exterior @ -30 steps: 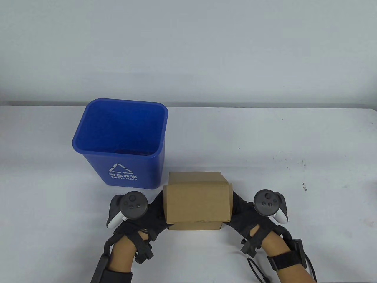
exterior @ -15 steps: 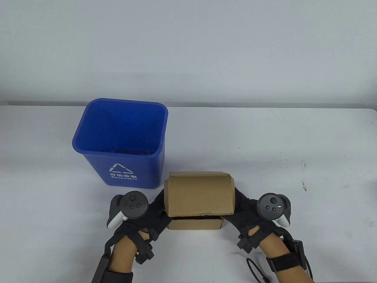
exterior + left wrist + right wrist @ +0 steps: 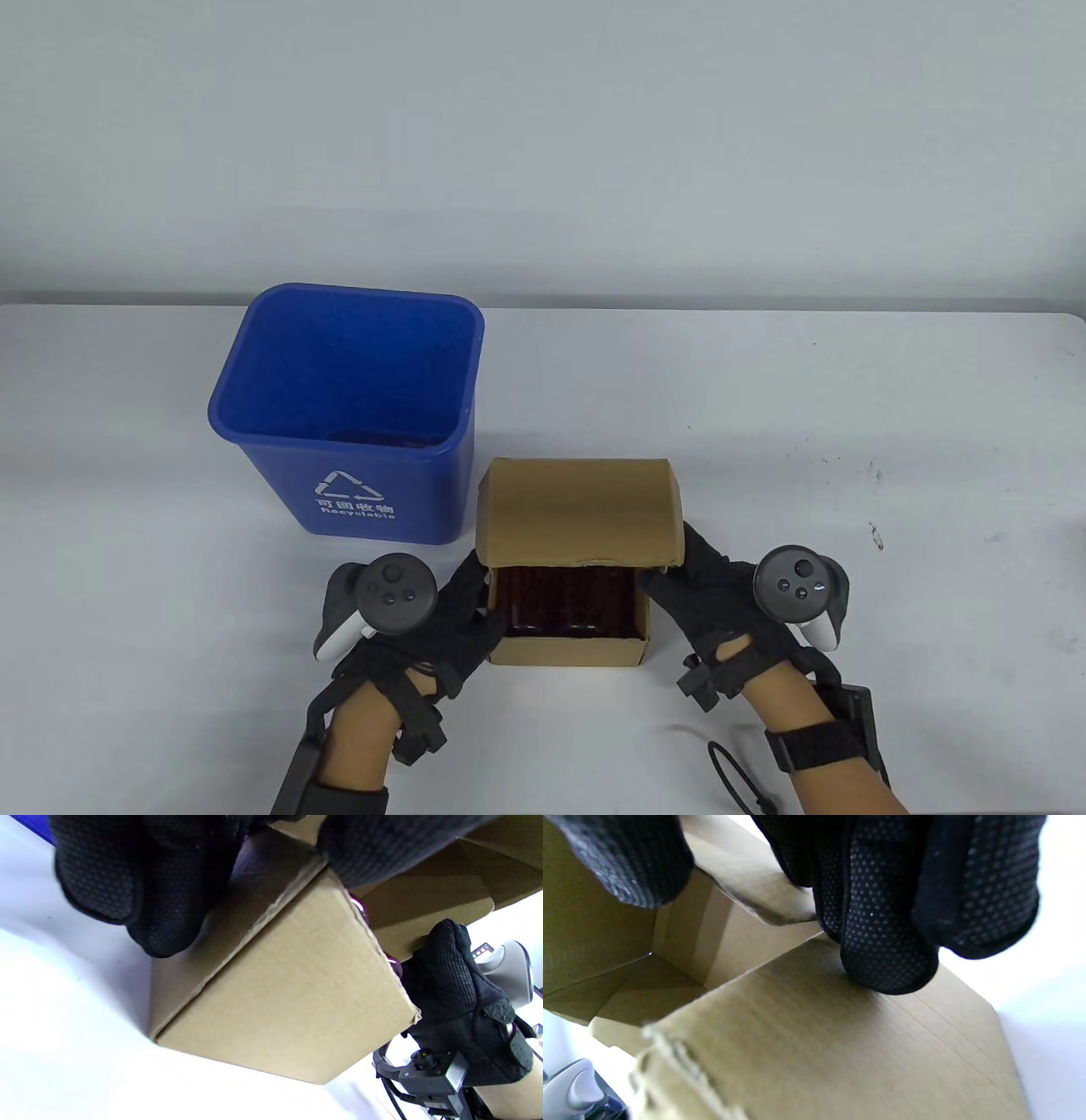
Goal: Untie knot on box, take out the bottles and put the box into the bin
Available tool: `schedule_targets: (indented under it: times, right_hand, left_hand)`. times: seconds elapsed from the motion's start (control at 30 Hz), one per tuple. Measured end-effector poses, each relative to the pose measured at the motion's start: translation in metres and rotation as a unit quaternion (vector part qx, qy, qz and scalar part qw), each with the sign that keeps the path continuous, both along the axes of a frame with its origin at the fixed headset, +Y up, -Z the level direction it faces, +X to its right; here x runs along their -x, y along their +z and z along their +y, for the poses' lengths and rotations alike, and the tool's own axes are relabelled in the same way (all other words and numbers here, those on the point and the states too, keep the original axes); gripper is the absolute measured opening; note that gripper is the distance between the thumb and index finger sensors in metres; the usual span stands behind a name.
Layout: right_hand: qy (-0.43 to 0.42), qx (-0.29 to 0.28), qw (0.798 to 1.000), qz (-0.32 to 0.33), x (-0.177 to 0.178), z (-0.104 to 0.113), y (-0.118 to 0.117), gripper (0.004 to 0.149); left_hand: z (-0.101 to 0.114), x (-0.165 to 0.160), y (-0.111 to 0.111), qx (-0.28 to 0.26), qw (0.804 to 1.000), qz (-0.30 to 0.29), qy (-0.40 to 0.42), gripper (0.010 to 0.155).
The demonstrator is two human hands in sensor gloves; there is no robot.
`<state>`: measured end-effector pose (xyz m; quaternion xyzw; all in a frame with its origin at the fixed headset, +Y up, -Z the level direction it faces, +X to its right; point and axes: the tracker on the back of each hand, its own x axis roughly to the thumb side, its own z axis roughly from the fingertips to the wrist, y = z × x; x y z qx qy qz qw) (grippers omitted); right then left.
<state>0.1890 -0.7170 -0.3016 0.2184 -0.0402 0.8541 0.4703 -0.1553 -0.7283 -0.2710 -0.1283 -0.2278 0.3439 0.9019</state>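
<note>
Open cardboard box [image 3: 567,651] beside blue bin [image 3: 348,424]
Lid [image 3: 581,514] tilted back; dark red bottles [image 3: 567,601] lie inside.

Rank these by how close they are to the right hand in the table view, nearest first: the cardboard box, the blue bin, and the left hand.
1. The cardboard box: right beside the right hand, whose fingers touch its right side.
2. The left hand: across the box, on its left side.
3. The blue bin: farthest, back left on the table, beyond the left hand.
</note>
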Motion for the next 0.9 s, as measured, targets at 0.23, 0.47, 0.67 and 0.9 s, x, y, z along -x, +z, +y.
schedule_targets:
  times: [0.23,0.47,0.67,0.9]
  right_hand:
    - [-0.052,0.029,0.998,-0.013,-0.006,-0.001,-0.004,0.078]
    - [-0.068,0.003,0.997,-0.045,-0.004,0.007,-0.003,0.069]
    - [-0.062,-0.024,0.996,-0.066,-0.002,0.012,-0.004,0.064]
    - [-0.045,-0.037,0.996,-0.067,-0.002,0.013,-0.004,0.064]
  left_hand:
    - [0.0,-0.001,0.001,-0.001,1.0,0.0,-0.007,0.083]
    - [0.0,-0.001,0.001,-0.003,1.0,0.0,-0.011,0.084]
    - [0.0,-0.002,0.001,-0.003,1.0,0.001,-0.015,0.084]
    - [0.0,-0.004,0.001,-0.004,1.0,0.001,-0.018,0.084]
